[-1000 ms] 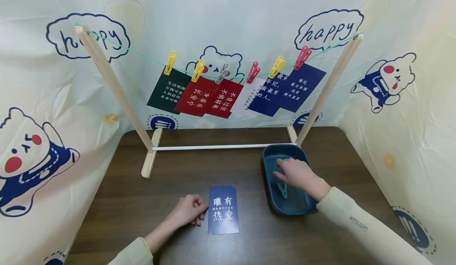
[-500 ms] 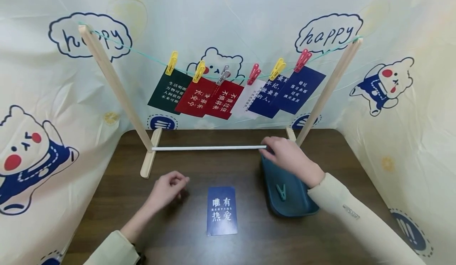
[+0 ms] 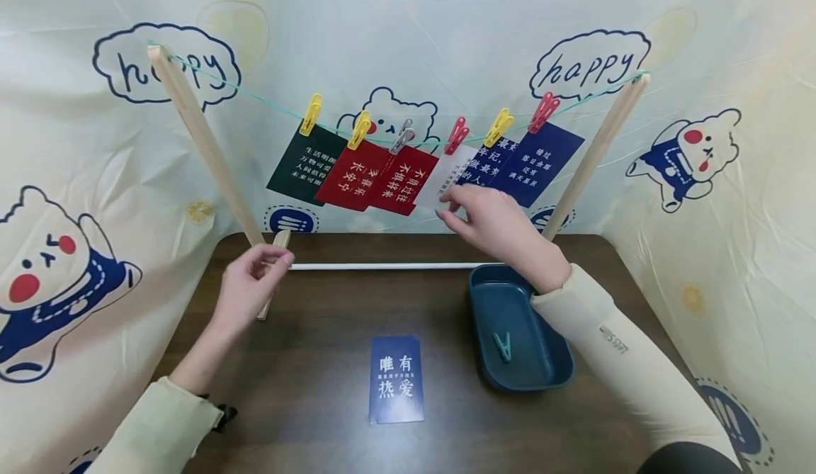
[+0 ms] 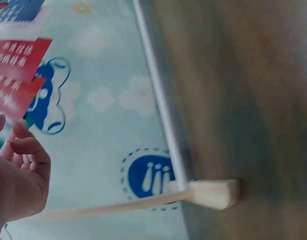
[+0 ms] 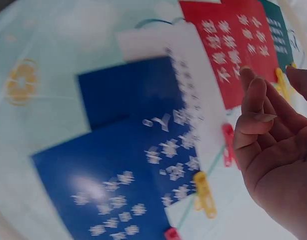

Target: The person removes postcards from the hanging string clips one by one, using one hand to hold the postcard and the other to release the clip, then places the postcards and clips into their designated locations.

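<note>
In the head view, the loose card [image 3: 396,380] lies flat on the table [image 3: 306,410], with the tray [image 3: 529,382] at its two o'clock and a green peg [image 3: 503,347] inside. At the card's one o'clock the right hand [image 3: 500,226] is raised before the white card [image 3: 444,171] on the line [image 3: 258,98], its thumb apart from bent fingers, nothing seen in its hold; at the card's ten o'clock the left hand [image 3: 248,286] overlaps the stand [image 3: 207,148], thumb and fingertip close together. The left wrist view sets that hand at eight o'clock, loosely bent and visibly holding nothing, the red cards [image 4: 14,62] towards ten. The right wrist view has its hand at three o'clock, fingers half curled and bare, tips overlapping the red cards; I cannot tell whether they touch. The step in hand seems to be bringing both hands to the hung cards; the next move probably calls for a light pinch, without swinging the line.
</note>
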`<state>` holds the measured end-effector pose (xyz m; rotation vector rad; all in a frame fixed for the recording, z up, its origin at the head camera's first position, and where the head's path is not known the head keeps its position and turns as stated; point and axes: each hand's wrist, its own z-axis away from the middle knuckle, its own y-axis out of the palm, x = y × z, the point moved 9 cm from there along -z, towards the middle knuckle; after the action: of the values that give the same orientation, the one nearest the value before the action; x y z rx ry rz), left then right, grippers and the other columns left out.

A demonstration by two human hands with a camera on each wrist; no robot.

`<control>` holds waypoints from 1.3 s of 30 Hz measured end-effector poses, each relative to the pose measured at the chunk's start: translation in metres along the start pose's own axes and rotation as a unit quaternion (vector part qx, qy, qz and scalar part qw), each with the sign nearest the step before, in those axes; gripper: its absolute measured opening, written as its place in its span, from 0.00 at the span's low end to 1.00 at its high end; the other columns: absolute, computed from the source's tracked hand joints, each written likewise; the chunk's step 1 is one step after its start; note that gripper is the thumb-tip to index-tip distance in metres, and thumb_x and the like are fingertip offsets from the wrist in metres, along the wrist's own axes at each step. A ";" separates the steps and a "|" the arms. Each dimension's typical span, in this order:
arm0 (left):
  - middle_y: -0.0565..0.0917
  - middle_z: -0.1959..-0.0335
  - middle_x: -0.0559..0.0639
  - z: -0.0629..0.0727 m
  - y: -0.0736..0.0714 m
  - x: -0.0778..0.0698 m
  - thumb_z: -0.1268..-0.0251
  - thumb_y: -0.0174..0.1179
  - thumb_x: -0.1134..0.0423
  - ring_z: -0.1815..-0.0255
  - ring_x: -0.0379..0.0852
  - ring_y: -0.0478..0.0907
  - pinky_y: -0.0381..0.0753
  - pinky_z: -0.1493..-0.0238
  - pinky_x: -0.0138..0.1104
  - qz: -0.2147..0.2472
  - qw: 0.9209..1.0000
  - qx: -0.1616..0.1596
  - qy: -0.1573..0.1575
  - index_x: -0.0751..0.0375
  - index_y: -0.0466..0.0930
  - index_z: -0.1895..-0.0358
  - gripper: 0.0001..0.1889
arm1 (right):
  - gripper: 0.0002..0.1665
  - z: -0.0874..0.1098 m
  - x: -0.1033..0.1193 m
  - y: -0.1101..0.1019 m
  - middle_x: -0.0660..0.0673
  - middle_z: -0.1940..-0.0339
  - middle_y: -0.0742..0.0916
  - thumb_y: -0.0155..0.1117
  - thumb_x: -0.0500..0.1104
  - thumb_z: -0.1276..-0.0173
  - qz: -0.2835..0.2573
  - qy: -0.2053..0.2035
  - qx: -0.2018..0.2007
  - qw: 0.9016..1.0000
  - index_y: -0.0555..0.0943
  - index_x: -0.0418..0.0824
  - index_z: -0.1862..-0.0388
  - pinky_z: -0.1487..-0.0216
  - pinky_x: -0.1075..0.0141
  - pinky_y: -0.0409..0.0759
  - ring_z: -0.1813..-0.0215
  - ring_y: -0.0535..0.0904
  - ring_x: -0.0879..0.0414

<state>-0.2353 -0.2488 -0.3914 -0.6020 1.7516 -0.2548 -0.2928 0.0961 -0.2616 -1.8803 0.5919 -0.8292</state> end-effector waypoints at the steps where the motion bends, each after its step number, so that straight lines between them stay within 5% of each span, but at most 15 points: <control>1: 0.84 0.65 0.49 -0.004 -0.006 -0.003 0.23 0.63 0.52 0.73 0.42 0.77 0.77 0.74 0.28 0.002 1.000 -0.017 0.005 0.62 0.84 0.47 0.16 | 0.17 -0.005 0.004 -0.004 0.47 0.52 0.90 0.66 0.51 0.24 -0.002 -0.007 -0.005 1.000 0.85 0.43 0.43 0.53 0.62 0.86 0.59 0.84 0.57; 5: 0.81 0.70 0.38 -0.021 -0.027 -0.015 0.26 0.65 0.59 0.71 0.39 0.74 0.72 0.71 0.24 0.041 0.994 -0.098 0.015 0.67 0.85 0.48 0.14 | 0.18 -0.025 0.020 -0.021 0.47 0.52 0.90 0.67 0.51 0.24 -0.013 -0.036 -0.033 0.999 0.85 0.42 0.43 0.49 0.63 0.84 0.54 0.83 0.56; 10: 0.85 0.59 0.35 -0.040 -0.043 -0.026 0.27 0.66 0.62 0.73 0.35 0.76 0.72 0.73 0.23 0.098 0.985 -0.136 0.033 0.64 0.85 0.43 0.15 | 0.19 -0.049 0.046 -0.034 0.45 0.49 0.90 0.68 0.49 0.25 -0.020 -0.086 -0.060 0.994 0.84 0.40 0.41 0.45 0.62 0.81 0.48 0.82 0.56; 19: 0.81 0.34 0.50 -0.062 -0.044 -0.038 0.24 0.63 0.55 0.76 0.33 0.81 0.75 0.75 0.24 0.103 0.987 -0.118 0.030 0.49 0.80 0.31 0.22 | 0.19 -0.100 0.085 -0.046 0.46 0.48 0.89 0.67 0.49 0.24 -0.016 -0.120 -0.082 0.989 0.83 0.41 0.40 0.41 0.64 0.76 0.43 0.78 0.54; 31: 0.80 0.33 0.53 -0.092 -0.038 -0.049 0.23 0.62 0.55 0.77 0.35 0.81 0.78 0.75 0.24 0.128 0.988 -0.082 0.038 0.54 0.79 0.31 0.22 | 0.27 -0.157 0.103 -0.041 0.50 0.37 0.85 0.60 0.57 0.21 0.040 -0.051 0.018 0.998 0.76 0.46 0.30 0.36 0.77 0.70 0.34 0.75 0.58; 39: 0.81 0.36 0.52 -0.096 -0.033 -0.048 0.23 0.62 0.52 0.78 0.40 0.81 0.79 0.75 0.25 0.124 0.990 -0.060 0.017 0.56 0.77 0.29 0.24 | 0.38 -0.174 0.100 -0.022 0.50 0.28 0.80 0.60 0.62 0.23 0.005 -0.006 0.058 0.998 0.68 0.47 0.21 0.33 0.74 0.71 0.29 0.72 0.58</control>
<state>-0.3106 -0.2649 -0.3095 -0.4616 1.8638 0.0151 -0.3579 -0.0649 -0.1591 -1.7735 0.5337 -0.8290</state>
